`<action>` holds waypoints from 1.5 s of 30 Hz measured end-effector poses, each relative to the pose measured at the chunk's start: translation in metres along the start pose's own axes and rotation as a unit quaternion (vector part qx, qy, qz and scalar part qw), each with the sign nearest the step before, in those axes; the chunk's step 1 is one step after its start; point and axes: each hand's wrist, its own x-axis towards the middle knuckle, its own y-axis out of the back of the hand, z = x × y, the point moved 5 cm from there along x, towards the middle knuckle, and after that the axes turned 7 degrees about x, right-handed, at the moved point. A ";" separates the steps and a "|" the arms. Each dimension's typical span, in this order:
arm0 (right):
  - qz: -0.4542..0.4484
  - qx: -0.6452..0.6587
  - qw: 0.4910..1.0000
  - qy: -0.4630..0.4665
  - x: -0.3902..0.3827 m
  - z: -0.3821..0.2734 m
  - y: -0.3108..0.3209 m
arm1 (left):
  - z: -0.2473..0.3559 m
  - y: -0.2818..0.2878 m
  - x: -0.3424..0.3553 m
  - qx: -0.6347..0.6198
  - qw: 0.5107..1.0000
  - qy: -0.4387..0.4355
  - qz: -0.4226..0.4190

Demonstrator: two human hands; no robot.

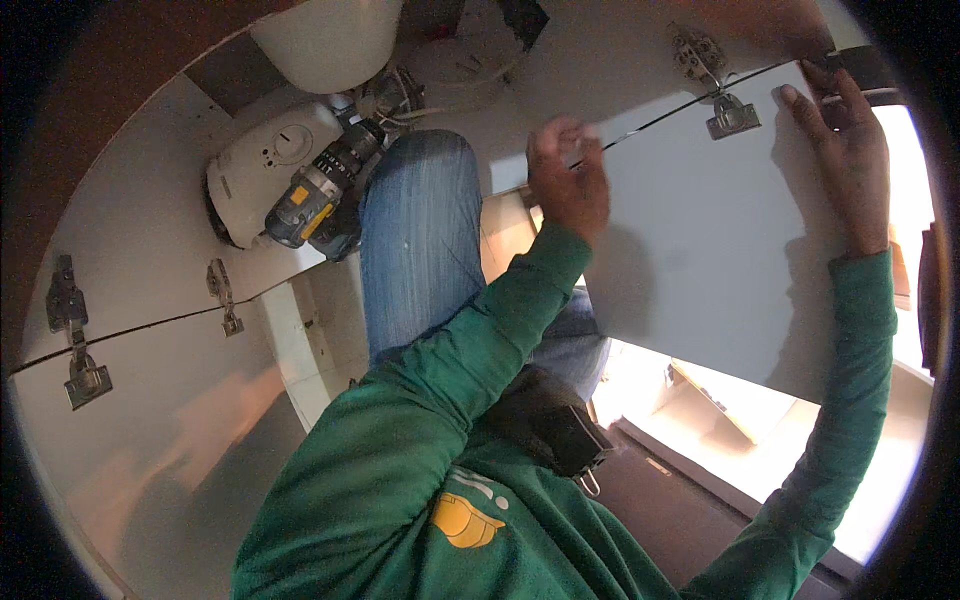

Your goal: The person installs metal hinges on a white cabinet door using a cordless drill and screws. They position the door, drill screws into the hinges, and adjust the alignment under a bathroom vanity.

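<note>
A light grey cabinet door with a metal hinge near its upper edge hangs open beside the cabinet panel. My right hand grips the door's far right corner, thumb on its face and fingers over the edge. At the door's upper left corner is my left hand, its fingers curled together and slightly blurred. Whatever it may pinch there is hidden. A dark gap runs between door and panel.
A cordless drill rests by a white appliance with a dial, with cables behind. Another door with two hinges extends at the left. My jeans-clad knee rises between the doors. Bright shelving lies beyond the right door.
</note>
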 end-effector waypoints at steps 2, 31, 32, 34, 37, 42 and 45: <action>-0.033 -0.108 0.994 0.002 0.008 0.011 0.007 | 0.045 0.000 0.011 -0.011 0.999 -0.047 0.008; -0.040 -0.118 0.992 0.012 0.012 0.039 0.006 | 0.144 0.068 0.041 0.103 0.924 -0.324 -0.173; -0.037 -0.118 0.992 0.006 0.009 0.039 0.009 | 0.147 0.036 0.053 0.025 0.943 -0.238 -0.230; -0.036 -0.113 0.993 0.003 0.007 0.038 0.007 | 0.133 -0.018 0.074 -0.023 0.944 -0.152 -0.291; -0.032 -0.110 0.993 0.010 0.010 0.022 0.007 | 0.074 -0.086 0.118 -0.143 0.937 -0.176 -0.267; -0.030 -0.099 0.995 -0.010 0.003 0.034 0.009 | 0.069 -0.106 0.099 -0.233 0.905 0.054 -0.353; -0.032 -0.092 0.995 -0.007 0.004 0.028 0.009 | 0.067 -0.108 0.101 -0.258 0.902 0.052 -0.343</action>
